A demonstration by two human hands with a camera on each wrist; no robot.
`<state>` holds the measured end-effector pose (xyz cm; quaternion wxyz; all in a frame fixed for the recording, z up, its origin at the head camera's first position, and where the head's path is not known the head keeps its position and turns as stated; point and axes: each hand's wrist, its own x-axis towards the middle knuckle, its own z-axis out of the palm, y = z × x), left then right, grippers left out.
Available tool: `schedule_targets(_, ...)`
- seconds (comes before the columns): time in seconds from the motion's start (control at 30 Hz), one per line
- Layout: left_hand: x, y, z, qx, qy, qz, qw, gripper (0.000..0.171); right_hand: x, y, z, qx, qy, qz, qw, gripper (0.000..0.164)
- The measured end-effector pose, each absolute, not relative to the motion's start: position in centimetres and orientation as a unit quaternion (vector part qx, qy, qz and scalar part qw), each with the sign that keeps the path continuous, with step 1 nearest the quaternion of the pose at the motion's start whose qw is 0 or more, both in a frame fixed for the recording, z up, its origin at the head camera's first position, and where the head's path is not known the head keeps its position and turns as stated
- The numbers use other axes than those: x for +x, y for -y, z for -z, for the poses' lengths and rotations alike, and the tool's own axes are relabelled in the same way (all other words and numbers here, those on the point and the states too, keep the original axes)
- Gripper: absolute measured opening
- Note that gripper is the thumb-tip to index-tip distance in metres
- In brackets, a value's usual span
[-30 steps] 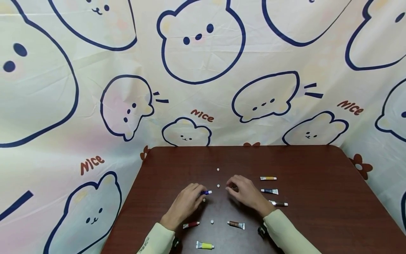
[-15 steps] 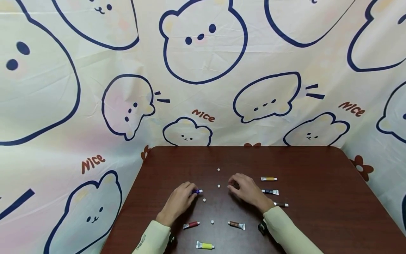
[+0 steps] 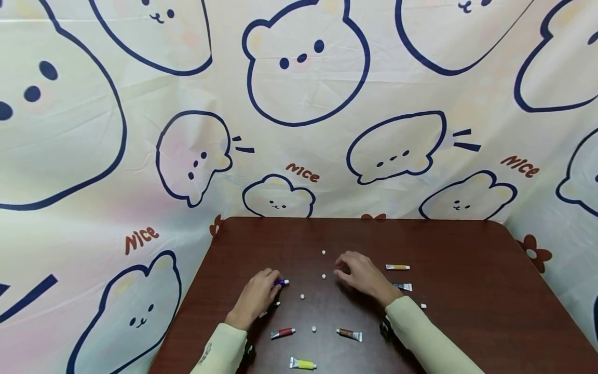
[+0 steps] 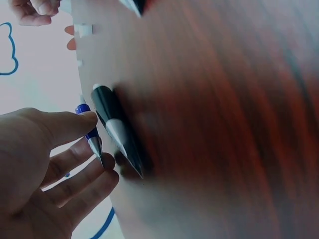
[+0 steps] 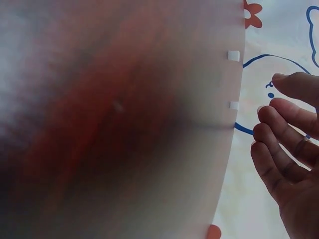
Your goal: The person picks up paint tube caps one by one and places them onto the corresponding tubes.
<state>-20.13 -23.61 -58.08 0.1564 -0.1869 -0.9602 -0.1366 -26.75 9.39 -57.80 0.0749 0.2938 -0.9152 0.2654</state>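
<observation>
My left hand [image 3: 254,297] pinches a small blue paint tube [image 3: 282,282] between thumb and fingers, white cap pointing right. In the left wrist view the blue tube tapers to a silvery crimped end, close over a black paint tube [image 4: 105,107] lying on the wood. The head view shows little of that black tube past the left hand. Over to the right, my right hand [image 3: 364,276] hovers with loosely bent fingers and nothing in them. The right wrist view shows its thumb [image 5: 296,85] apart from the fingers. Two small white caps [image 3: 324,277] stand left of it.
More white caps [image 3: 302,296] dot the table's middle. Red [image 3: 283,333], yellow [image 3: 303,364] and brown [image 3: 349,335] tubes lie nearer. An ochre tube [image 3: 397,267] and a dark blue one [image 3: 404,286] lie right; the right forearm partly covers another tube's white end [image 3: 423,306].
My left hand has moved left with the blue tube, away from the caps in the middle. Part of the black tube now shows beside it. The right hand has barely moved.
</observation>
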Motion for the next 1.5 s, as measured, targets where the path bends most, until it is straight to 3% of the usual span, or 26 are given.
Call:
schedule_targets(0.4, -20.6, 24.7, 57.9, -0.166, 0.966, 0.133, 0.144, 0.016, -29.5, -8.5, 56.1, 0.284, 0.925, -0.249, 0.034, 0.018)
schedule_targets(0.67, -21.0, 24.7, 57.7, -0.161, 0.968, 0.132, 0.137, 0.015, -31.3, -8.7, 54.9, 0.283, 0.926, -0.246, 0.042, 0.021)
schedule_targets(1.5, -21.1, 25.0, 58.0, -0.160, 0.970, 0.110, 0.145, 0.016, -35.4, -6.7, 56.2, 0.252, 0.941, -0.222, -0.050, 0.040)
